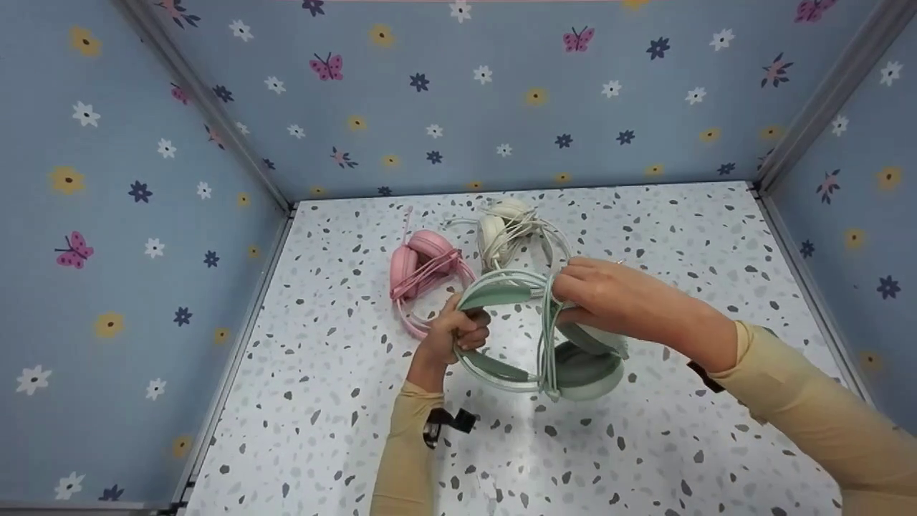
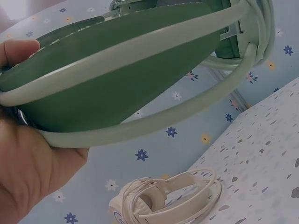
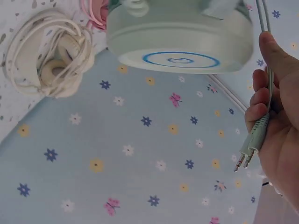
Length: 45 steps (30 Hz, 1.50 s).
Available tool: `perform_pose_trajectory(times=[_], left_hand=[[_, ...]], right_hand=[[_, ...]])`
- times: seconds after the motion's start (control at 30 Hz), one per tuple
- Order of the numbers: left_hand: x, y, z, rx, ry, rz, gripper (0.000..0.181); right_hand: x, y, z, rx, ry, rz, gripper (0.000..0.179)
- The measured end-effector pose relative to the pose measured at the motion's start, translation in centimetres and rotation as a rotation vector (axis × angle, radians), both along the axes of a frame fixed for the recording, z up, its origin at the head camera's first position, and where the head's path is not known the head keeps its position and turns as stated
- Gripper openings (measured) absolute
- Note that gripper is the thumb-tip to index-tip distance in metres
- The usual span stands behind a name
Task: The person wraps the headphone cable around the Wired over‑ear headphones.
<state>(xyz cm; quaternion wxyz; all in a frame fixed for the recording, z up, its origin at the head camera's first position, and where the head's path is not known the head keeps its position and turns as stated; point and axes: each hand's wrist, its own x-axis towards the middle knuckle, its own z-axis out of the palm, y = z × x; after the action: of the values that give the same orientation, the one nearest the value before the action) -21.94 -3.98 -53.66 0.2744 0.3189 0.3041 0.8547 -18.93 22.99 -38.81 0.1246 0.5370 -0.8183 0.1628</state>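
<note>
My left hand (image 1: 453,331) grips the headband (image 2: 140,86) of pale green over-ear headphones (image 1: 591,387), held above the table. Green cable is wound around the headphones near the ear cups. At the right side, my right hand (image 1: 630,297) holds the end of this cable (image 3: 257,133), its fingers curled round it. Two metal jack plugs stick out below that hand in the right wrist view. A blue ring with a logo marks the outer face of the ear cup (image 3: 177,44).
Pink headphones (image 1: 403,272) lie on the speckled table (image 1: 322,430), left of the green pair. Cream-white headphones (image 1: 493,236) lie farther back, their cable wrapped about them. Blue flower-patterned panels (image 1: 487,115) enclose the table at the back and both sides.
</note>
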Motion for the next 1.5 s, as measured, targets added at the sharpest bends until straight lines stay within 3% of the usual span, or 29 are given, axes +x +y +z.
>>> perform_pose_trajectory(times=[0.2, 0.37, 0.47, 0.63, 0.7, 0.77, 0.87, 0.93, 1.03, 1.13, 1.2, 1.27, 1.33, 1.5], left_hand=[[-0.1, 0.3, 0.0, 0.072, -0.026, -0.129, 0.048], [0.2, 0.5, -0.7, 0.117, -0.039, -0.160, 0.048], [0.5, 0.5, -1.3, 0.134, -0.038, -0.153, 0.049], [0.6, 0.5, -1.8, 0.156, -0.044, -0.124, 0.046], [0.5, 0.7, -1.8, 0.153, -0.052, -0.114, 0.044], [0.4, 0.8, -1.8, 0.149, -0.061, -0.111, 0.042], [0.4, 1.0, -2.1, 0.165, -0.070, -0.146, 0.041], [0.3, 1.0, -2.4, 0.197, -0.087, -0.182, 0.031], [0.2, 1.0, -2.7, 0.243, -0.136, -0.248, 0.015], [0.1, 1.0, -2.9, 0.280, -0.209, -0.290, 0.028], [0.0, 1.1, -3.2, 0.296, -0.255, -0.299, 0.030], [0.1, 1.1, -3.6, 0.297, -0.297, -0.295, 0.031], [0.3, 1.1, -4.1, 0.282, -0.339, -0.278, 0.031], [0.8, 1.3, -4.7, 0.216, -0.426, -0.226, 0.033]], right_hand=[[-1.2, 0.0, -1.9, -0.164, -0.343, -0.045, 0.043], [-2.3, -0.2, -4.3, -0.274, -0.571, -0.127, 0.052], [-2.6, -0.1, -5.6, -0.348, -0.621, -0.203, 0.053], [-2.9, 0.2, -7.0, -0.399, -0.490, -0.318, 0.045], [-3.4, 0.6, -7.4, -0.415, -0.456, -0.292, 0.037], [-4.1, 1.2, -7.4, -0.442, -0.475, -0.205, 0.024], [-5.0, 2.4, -7.6, -0.497, -0.588, -0.050, 0.013], [-5.2, 2.8, -8.0, -0.569, -0.706, 0.003, 0.013], [-5.1, 2.8, -9.6, -0.715, -0.884, -0.036, 0.009], [-4.5, 2.1, -10.6, -0.868, -1.039, -0.149, 0.012], [-4.1, 1.9, -11.2, -0.916, -1.101, -0.238, 0.017], [-3.6, 1.9, -11.7, -0.893, -1.132, -0.324, 0.023], [-3.0, 2.3, -11.9, -0.790, -1.142, -0.369, 0.031], [-1.0, 3.9, -11.3, -0.449, -1.133, -0.301, 0.055]])
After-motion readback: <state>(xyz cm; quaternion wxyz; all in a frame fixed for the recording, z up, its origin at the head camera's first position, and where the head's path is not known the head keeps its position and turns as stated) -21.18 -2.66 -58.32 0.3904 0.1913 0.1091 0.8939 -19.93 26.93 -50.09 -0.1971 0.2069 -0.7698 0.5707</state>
